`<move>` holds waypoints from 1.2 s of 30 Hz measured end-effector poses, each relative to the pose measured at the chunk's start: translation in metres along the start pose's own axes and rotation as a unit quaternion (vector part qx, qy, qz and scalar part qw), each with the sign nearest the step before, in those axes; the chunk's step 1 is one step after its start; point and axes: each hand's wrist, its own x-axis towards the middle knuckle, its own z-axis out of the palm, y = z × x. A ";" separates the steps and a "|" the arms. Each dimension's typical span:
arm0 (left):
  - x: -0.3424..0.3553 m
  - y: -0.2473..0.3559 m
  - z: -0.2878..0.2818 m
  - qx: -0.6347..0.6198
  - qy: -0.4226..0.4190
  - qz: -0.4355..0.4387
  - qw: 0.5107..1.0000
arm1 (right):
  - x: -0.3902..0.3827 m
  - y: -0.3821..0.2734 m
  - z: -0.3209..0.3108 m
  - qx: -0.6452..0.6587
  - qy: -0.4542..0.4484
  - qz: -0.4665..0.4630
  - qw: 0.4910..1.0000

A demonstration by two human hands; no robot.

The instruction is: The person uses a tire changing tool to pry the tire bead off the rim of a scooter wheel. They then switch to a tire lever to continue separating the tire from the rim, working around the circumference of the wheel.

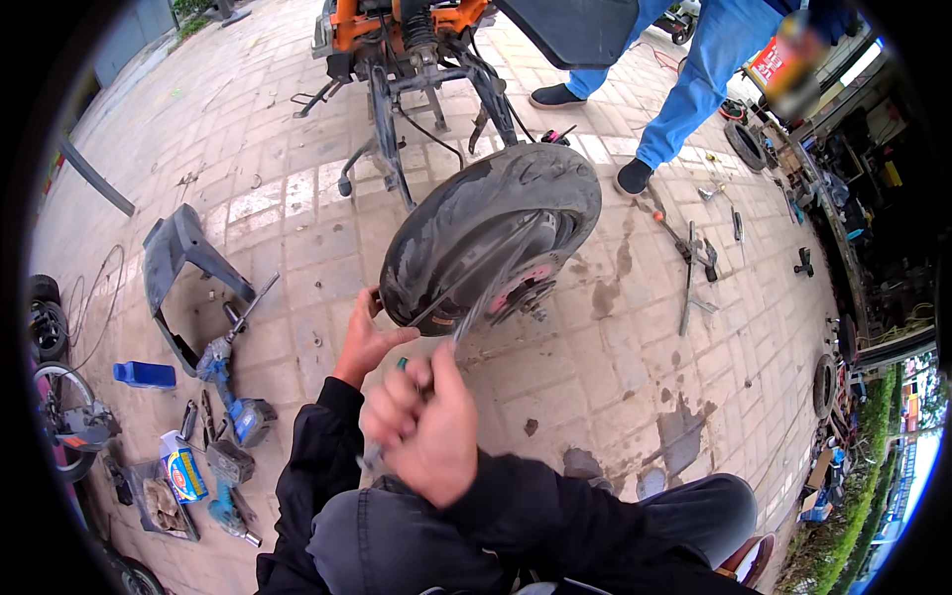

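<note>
A wheel with a worn black tyre (pixel 436 223) stands tilted on the paving in front of me. Its dark rim and a pinkish-red brake disc (pixel 526 283) face right. My left hand (pixel 367 342) grips the tyre's lower left edge, its thumb in front and its fingertips partly hidden behind the rubber. In a fist, my right hand (pixel 426 421) holds a thin metal rod (pixel 476 309), blurred by motion, which reaches up across the wheel's open side. Something green peeks out by the fist; the rod's exact kind is unclear.
Beyond the wheel, an orange-and-black motorbike frame (pixel 421 64) rests on its stand. A person in blue jeans (pixel 694 89) stands to its right. Left lie a grey plastic fender (pixel 183 263), a blue bottle (pixel 145 375) and a cordless impact wrench (pixel 226 382). Tools (pixel 691 263) lie right.
</note>
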 end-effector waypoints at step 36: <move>-0.026 0.024 0.051 0.054 0.082 0.021 0.995 | -0.092 -0.230 0.190 -0.977 0.058 -0.115 -0.168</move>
